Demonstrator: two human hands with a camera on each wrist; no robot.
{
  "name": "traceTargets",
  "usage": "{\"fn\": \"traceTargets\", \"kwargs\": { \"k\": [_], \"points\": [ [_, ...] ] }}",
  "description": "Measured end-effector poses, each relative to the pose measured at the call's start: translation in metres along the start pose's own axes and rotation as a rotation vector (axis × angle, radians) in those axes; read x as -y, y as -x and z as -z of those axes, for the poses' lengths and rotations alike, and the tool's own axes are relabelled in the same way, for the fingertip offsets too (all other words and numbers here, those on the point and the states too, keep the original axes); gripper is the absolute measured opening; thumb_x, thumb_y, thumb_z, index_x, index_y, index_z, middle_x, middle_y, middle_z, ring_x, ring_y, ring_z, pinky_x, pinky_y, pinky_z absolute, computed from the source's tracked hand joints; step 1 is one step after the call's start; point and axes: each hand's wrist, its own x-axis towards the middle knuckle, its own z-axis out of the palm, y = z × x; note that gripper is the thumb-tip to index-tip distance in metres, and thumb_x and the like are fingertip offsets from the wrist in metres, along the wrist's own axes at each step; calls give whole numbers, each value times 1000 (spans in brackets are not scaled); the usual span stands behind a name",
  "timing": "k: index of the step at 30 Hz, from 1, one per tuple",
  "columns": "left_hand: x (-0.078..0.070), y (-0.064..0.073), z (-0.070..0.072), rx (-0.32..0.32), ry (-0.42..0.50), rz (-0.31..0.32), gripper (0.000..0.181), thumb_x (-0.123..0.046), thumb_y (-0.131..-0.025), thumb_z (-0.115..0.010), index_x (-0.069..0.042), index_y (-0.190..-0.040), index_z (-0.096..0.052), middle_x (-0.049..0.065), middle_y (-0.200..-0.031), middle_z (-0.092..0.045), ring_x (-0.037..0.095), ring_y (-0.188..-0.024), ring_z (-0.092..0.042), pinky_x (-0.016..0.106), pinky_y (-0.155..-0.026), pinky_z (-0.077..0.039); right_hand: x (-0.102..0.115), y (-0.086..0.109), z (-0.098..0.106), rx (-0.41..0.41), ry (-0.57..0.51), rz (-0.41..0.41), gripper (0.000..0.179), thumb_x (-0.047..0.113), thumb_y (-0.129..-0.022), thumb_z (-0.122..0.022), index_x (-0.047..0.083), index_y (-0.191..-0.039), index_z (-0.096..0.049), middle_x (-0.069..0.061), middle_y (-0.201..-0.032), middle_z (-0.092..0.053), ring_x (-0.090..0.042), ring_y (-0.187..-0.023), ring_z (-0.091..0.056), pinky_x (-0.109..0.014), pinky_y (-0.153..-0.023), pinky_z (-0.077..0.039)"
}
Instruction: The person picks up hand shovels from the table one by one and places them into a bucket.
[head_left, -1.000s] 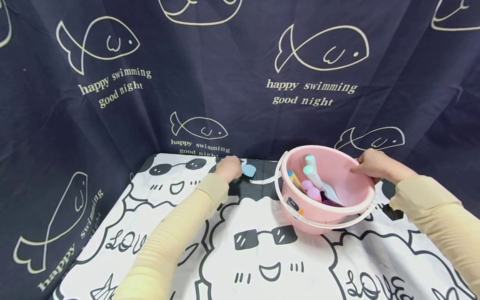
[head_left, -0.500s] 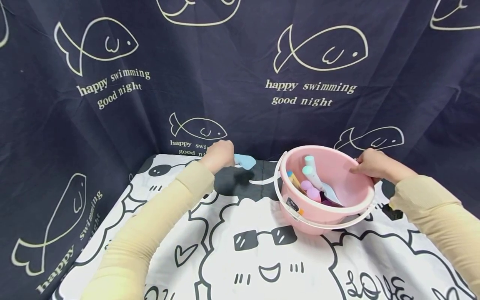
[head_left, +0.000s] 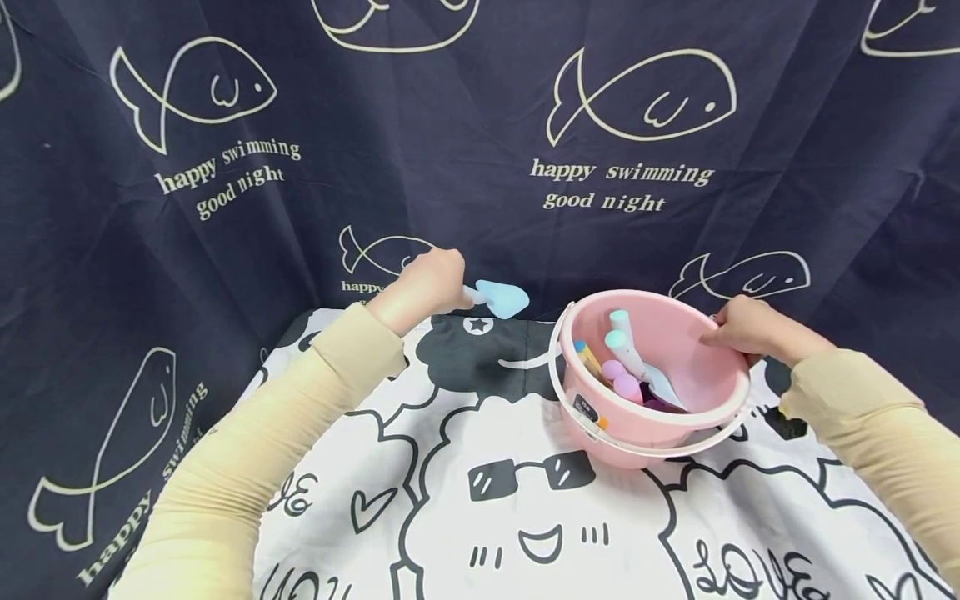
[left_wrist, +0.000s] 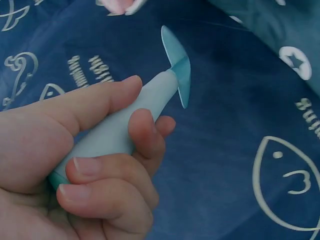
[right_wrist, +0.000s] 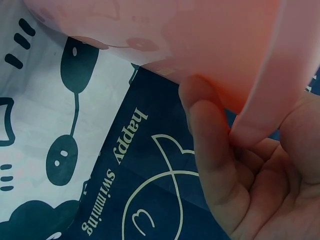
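My left hand point(head_left: 431, 287) grips the pale handle of a small toy shovel with a light-blue blade point(head_left: 504, 298), raised over the far table edge. The left wrist view shows the fingers curled round the shovel's handle point(left_wrist: 112, 127), its end mint-green. At the right, my right hand point(head_left: 750, 329) pinches the rim of a pink bucket point(head_left: 693, 358), tilted with its mouth toward me. Seen from the right wrist, thumb and fingers lie on either side of the rim point(right_wrist: 265, 85). Pale handles with mint ends point(head_left: 628, 354) and pink-purple round ends point(head_left: 626, 386) show inside the bucket.
A white-and-black cartoon cloth point(head_left: 540, 517) covers the table. Behind it hangs a dark blue curtain point(head_left: 465, 125) with fish drawings. The bucket's white handle point(head_left: 637, 452) hangs down over its front. Inside the bucket, a yellow-orange piece with a blue tip point(head_left: 588, 360) leans on the wall.
My left hand has lifted the shovel up from the far part of the table, and more of its blade shows. The right hand and the bucket have stayed in place.
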Motion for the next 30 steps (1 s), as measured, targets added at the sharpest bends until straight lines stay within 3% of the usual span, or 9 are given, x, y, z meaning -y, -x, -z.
{"fn": "traceTargets", "kwargs": {
  "k": [5, 10, 16, 21, 30],
  "points": [
    [-10, 6, 16, -54, 19, -63, 28, -36, -77, -73, -9, -78, -66, 7, -83, -63, 27, -76, -59, 43, -70, -51, -1, 0, -1, 8, -6, -6, 28, 18, -83, -64, -10, -80, -65, -4, -55, -59, -15, -46, -61, -32, -45, -52],
    [-22, 9, 25, -82, 53, -170, 22, -32, -77, -75, -10, -82, -71, 3, -80, -65, 24, -75, -57, 36, -71, -49, 1, 1, -1, 2, -8, -11, 28, 17, -82, -64, -10, -81, -65, -3, -54, -58, -15, -45, -60, -32, -45, -52],
    [-39, 9, 29, -111, 78, -253, 24, -31, -75, -77, -9, -85, -72, 2, -80, -66, 21, -75, -58, 34, -72, -49, -1, 0, -1, 2, -9, -7, 27, 17, -82, -65, -10, -80, -65, -3, -54, -58, -14, -45, -60, -32, -45, -52],
    [-53, 12, 32, -145, 95, -318, 23, -31, -75, -77, -10, -82, -70, 1, -77, -65, 19, -71, -57, 32, -67, -48, -1, -1, -2, 5, -3, -8, 27, 18, -82, -65, -9, -79, -65, -3, -54, -58, -14, -45, -59, -32, -45, -51],
    [-87, 15, 34, -213, 91, -491, 21, -34, -75, -74, -14, -76, -68, -4, -74, -63, 15, -70, -57, 27, -63, -45, 3, 2, -1, -1, -7, -7, 27, 17, -81, -64, -11, -81, -65, -2, -53, -57, -13, -44, -59, -32, -44, -51]
  ]
}}
